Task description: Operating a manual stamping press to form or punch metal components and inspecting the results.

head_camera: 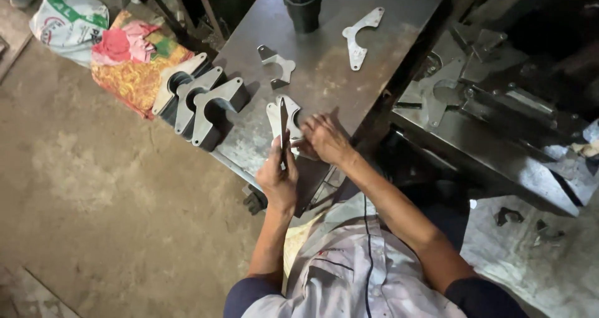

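My left hand (277, 177) grips a thin dark metal file (284, 123) and holds it upright over a flat grey metal bracket plate (275, 117) that lies near the front edge of the steel table (349, 18). My right hand (322, 138) rests on the plate's right side and presses it against the table. The file's tip points away from me across the plate.
Three stacks of similar cut-out plates (199, 102) hang off the table's left edge. Two loose brackets (277, 63) (360, 37) and a black cylinder (303, 3) lie further back. A machine with more plates (474, 87) stands to the right. Cloth bundle (134, 62) and a sack (65, 21) lie on the floor.
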